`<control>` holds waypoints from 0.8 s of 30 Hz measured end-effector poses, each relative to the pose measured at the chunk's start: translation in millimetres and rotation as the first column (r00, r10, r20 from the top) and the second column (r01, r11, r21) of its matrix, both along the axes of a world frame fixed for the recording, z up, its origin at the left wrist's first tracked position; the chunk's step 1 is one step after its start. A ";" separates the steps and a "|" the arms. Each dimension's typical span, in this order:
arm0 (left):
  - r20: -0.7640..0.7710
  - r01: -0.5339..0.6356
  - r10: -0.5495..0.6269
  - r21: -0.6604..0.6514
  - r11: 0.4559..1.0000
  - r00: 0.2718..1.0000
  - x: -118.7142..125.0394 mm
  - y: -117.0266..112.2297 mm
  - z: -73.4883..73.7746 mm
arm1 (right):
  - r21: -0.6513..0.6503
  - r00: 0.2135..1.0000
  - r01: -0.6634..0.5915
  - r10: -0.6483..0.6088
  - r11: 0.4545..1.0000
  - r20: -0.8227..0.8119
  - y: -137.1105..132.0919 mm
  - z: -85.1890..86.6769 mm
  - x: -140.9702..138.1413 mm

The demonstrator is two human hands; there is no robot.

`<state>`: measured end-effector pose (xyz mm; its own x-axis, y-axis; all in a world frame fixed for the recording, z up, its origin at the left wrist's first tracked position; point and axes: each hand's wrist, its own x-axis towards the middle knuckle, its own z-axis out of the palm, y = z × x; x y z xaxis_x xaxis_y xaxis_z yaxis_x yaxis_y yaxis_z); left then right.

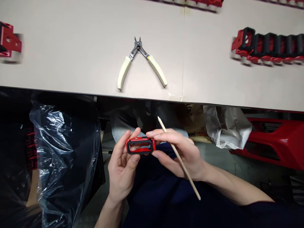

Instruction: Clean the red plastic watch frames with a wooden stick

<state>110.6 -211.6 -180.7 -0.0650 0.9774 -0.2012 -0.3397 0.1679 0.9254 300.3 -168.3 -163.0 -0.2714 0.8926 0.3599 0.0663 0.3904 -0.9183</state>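
Between my two hands, in front of my body and below the table edge, is a small red plastic frame with a black rim (140, 152). My left hand (124, 167) grips its left end, thumb on the near side and fingers behind. The fingertips of my right hand (181, 152) close on its right end. A thin, pale wooden stick (179, 158) with a pointed tip also sits in my right hand, slanting across the fingers. On the table beyond lie side cutters (140, 60) with cream handles, their jaws apart.
The pale table (83, 47) has a row of red-and-black parts (270, 46) at right and another red part (10, 41) at left. Below its edge are clear plastic sheeting (64, 152), a white bag (226, 126) and a large red moulded piece (280, 142).
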 end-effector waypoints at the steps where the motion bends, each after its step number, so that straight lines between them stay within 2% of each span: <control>1: -0.004 0.002 -0.002 0.012 1.000 1.000 0.1 0.1 -0.1 | 0.028 1.000 -0.002 0.002 1.000 0.008 1.0 -0.2 0.6; 3: -0.012 -0.001 0.001 0.043 0.999 1.000 0.6 -0.3 -0.9 | 0.066 1.000 -0.008 0.007 0.998 0.009 2.3 -0.9 1.5; 5: -0.041 -0.038 0.041 0.068 0.997 0.998 0.3 -1.9 -2.8 | 0.044 1.000 -0.015 0.016 0.999 -0.018 2.0 -2.0 2.2; 8: -0.183 -0.150 0.149 0.003 0.989 0.972 -2.9 -7.3 -7.8 | -0.159 0.995 -0.013 -0.002 0.987 -0.095 -0.4 -3.7 3.0; 11: -0.312 -0.219 0.183 -0.086 0.972 0.932 -7.0 -12.0 -12.1 | -0.441 0.981 -0.037 -0.051 0.897 -0.186 -2.7 -3.9 3.7; 14: -0.331 -0.222 0.177 -0.103 0.970 0.927 -7.9 -12.7 -13.2 | -0.600 0.953 -0.104 -0.093 0.794 -0.288 -2.5 -2.9 3.8; 18: -0.314 -0.221 0.177 -0.111 0.969 0.933 -6.1 -10.4 -11.3 | -0.693 0.933 -0.165 -0.116 0.702 -0.340 0.1 -2.2 2.9; 24: -0.219 -0.156 0.138 -0.066 0.985 0.966 -3.3 -7.7 -8.3 | -0.750 0.911 -0.217 -0.146 0.625 -0.386 5.9 -0.8 0.6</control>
